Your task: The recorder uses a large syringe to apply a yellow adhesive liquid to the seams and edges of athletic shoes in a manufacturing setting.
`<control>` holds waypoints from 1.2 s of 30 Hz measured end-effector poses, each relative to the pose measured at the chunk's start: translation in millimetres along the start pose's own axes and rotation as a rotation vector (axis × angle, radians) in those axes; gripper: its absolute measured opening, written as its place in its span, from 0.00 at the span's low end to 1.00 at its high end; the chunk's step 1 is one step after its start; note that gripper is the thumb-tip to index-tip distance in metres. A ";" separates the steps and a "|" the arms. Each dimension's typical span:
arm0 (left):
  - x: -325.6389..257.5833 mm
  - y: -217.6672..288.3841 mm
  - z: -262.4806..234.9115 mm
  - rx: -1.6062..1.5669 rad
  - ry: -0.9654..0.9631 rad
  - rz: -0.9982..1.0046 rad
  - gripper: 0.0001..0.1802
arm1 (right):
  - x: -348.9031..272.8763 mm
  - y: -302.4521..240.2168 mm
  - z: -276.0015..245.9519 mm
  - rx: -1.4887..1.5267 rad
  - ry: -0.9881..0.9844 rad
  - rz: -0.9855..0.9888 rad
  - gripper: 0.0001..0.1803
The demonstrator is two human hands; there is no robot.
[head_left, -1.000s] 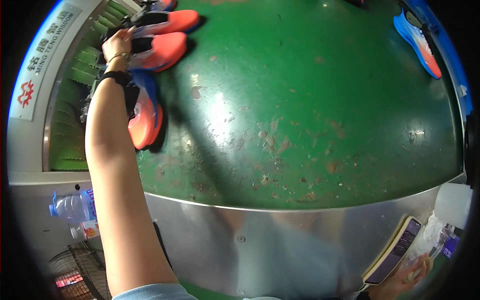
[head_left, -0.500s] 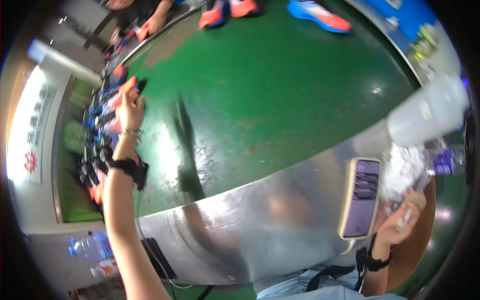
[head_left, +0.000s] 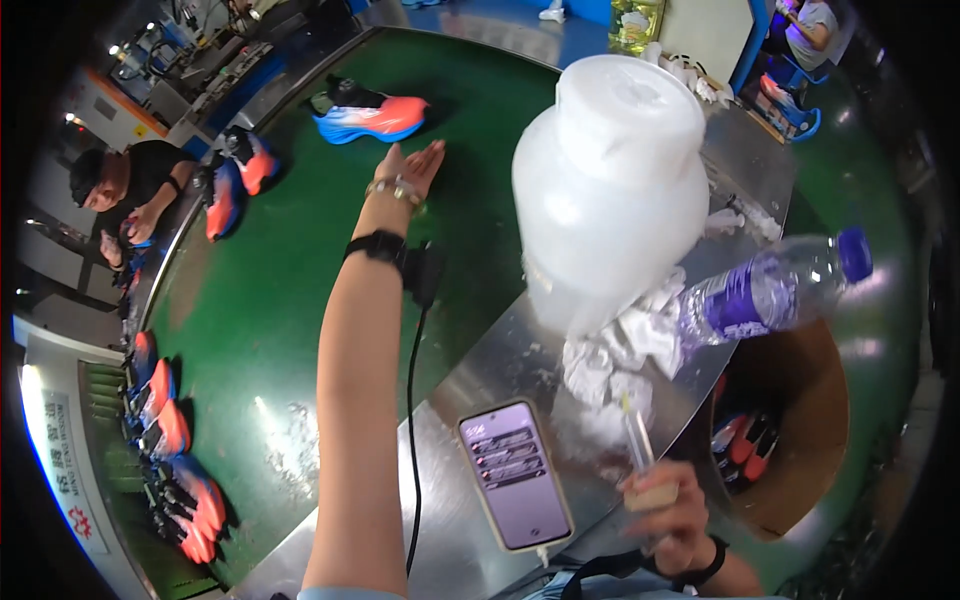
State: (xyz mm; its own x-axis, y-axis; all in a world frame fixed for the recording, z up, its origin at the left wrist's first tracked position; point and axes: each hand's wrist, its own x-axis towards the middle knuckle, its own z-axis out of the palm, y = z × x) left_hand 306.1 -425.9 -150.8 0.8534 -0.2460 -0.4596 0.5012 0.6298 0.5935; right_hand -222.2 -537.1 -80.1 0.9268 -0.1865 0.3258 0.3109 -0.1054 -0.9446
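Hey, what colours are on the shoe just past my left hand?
The shoe shows orange-red, blue, white and black; best seen in the head view.

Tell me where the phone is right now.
In the head view, the phone lies at lower centre on the metal strip, between the black cable on its left and your right hand on its right.

The jug (head_left: 615, 200) looks smooth plastic, the bottle (head_left: 745, 298) glossy plastic, the edging (head_left: 442, 430) shiny metal.

An orange-blue shoe (head_left: 372, 116) rests on the green surface (head_left: 270, 290).
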 end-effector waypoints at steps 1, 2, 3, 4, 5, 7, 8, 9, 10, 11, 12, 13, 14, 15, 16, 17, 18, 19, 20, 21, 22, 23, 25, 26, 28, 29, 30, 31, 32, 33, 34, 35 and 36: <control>32.5 -4.1 11.2 -0.119 -0.044 -0.020 0.32 | 1.0 -2.5 -1.8 -0.025 -0.040 -0.010 0.29; 56.7 -13.9 22.6 -0.243 -0.093 -0.054 0.35 | 2.5 -11.2 -3.5 0.027 -0.074 0.040 0.24; 66.1 -23.1 42.3 -0.163 -0.077 -0.034 0.35 | 3.6 -18.5 -8.5 0.062 -0.094 0.093 0.20; 67.7 -19.9 55.2 -0.073 0.047 0.091 0.33 | 4.6 -20.0 -15.4 0.027 -0.084 0.093 0.20; 64.9 -15.9 68.2 0.018 0.169 0.222 0.30 | 5.0 -23.1 -22.5 0.050 -0.155 0.078 0.19; 51.4 -32.8 75.2 0.046 0.164 0.184 0.30 | 8.5 -20.3 -31.2 0.077 -0.197 0.080 0.18; 37.8 -41.0 83.6 0.075 0.170 0.176 0.29 | 15.6 -20.9 -36.0 0.083 -0.228 0.064 0.18; 16.1 -38.2 89.4 0.102 0.168 0.173 0.28 | 21.1 -25.2 -35.2 0.085 -0.257 0.039 0.19; -7.3 -44.0 102.8 0.117 0.140 0.162 0.28 | 20.9 -30.9 -37.3 0.079 -0.261 0.058 0.18; -33.3 -47.4 114.9 0.135 0.115 0.157 0.27 | 17.1 -36.0 -33.8 0.044 -0.237 0.035 0.18; -62.8 -47.0 128.0 0.144 0.080 0.163 0.26 | 13.5 -41.2 -29.8 0.086 -0.189 0.054 0.17; -92.4 -46.3 138.9 0.151 0.046 0.176 0.25 | 10.9 -44.5 -29.2 0.130 -0.146 0.065 0.16; -128.2 -36.7 141.6 0.166 0.031 0.214 0.25 | 5.6 -47.6 -27.4 0.101 -0.191 0.027 0.15; -160.9 -39.4 136.0 0.184 0.016 0.231 0.24 | -2.9 -48.1 -26.7 0.073 -0.213 0.034 0.13; -194.2 -41.0 129.1 0.204 0.006 0.249 0.23 | -5.2 -52.3 -28.7 0.039 -0.183 -0.028 0.13; -226.2 -37.6 109.8 0.230 0.007 0.277 0.23 | -8.4 -57.0 -28.3 0.019 -0.159 -0.092 0.15; -258.8 -35.2 89.8 0.256 0.013 0.306 0.22 | -12.9 -58.9 -30.7 0.022 -0.191 -0.051 0.13; -291.6 -34.3 69.5 0.283 0.023 0.335 0.21 | -17.7 -56.5 -33.5 0.027 -0.225 -0.007 0.12; -327.3 -29.7 41.4 0.314 0.033 0.369 0.21 | -28.7 -45.5 -37.7 0.046 -0.239 -0.063 0.14; -360.1 -24.4 10.4 0.348 0.057 0.407 0.20 | -29.1 -46.1 -40.1 0.003 -0.257 -0.098 0.13; -389.1 -18.4 -22.5 0.379 0.088 0.440 0.19 | -28.3 -45.6 -40.8 -0.016 -0.260 -0.137 0.13; -419.3 -14.8 -54.1 0.410 0.121 0.471 0.19 | -27.2 -43.6 -39.7 -0.036 -0.262 -0.172 0.13; -480.5 -11.7 -120.1 0.462 0.185 0.514 0.17 | -26.7 -40.3 -34.1 -0.008 -0.233 -0.173 0.12; -509.5 -12.7 -149.9 0.486 0.219 0.532 0.17 | -24.0 -37.2 -30.9 -0.003 -0.221 -0.178 0.12; -564.1 -20.1 -208.0 0.528 0.289 0.554 0.15 | -24.3 -22.0 -26.9 0.004 -0.177 -0.163 0.11; -589.1 -25.7 -232.4 0.549 0.322 0.558 0.14 | -27.3 -16.7 -26.3 0.031 -0.131 -0.147 0.10; -613.0 -31.0 -257.5 0.566 0.362 0.569 0.14 | -28.3 -18.4 -24.3 0.000 -0.120 -0.178 0.10; -636.5 -37.4 -279.7 0.584 0.398 0.576 0.13 | -28.2 -21.5 -25.0 -0.035 -0.105 -0.209 0.11; -654.2 -42.3 -299.1 0.601 0.429 0.583 0.12 | -28.9 -22.7 -24.3 -0.052 -0.115 -0.212 0.11; -670.1 -47.6 -316.7 0.619 0.453 0.587 0.12 | -30.0 -24.5 -23.5 -0.054 -0.115 -0.213 0.11; -678.6 -51.2 -330.6 0.635 0.470 0.588 0.11 | -31.1 -26.8 -21.3 -0.084 -0.113 -0.192 0.12; -684.6 -54.5 -343.7 0.653 0.480 0.587 0.10 | -33.5 -30.2 -20.0 -0.118 -0.106 -0.171 0.12; -687.8 -53.3 -328.6 0.677 0.506 0.591 0.10 | -36.3 -34.5 -16.6 -0.076 -0.095 -0.126 0.13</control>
State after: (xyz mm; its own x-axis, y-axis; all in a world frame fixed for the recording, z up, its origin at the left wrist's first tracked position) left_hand -354.6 -48.1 -83.3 0.9078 0.4062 -0.1049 0.1306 -0.0362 0.9908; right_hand -270.1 -542.9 -58.6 0.8982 -0.0740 0.4333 0.4128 -0.1964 -0.8894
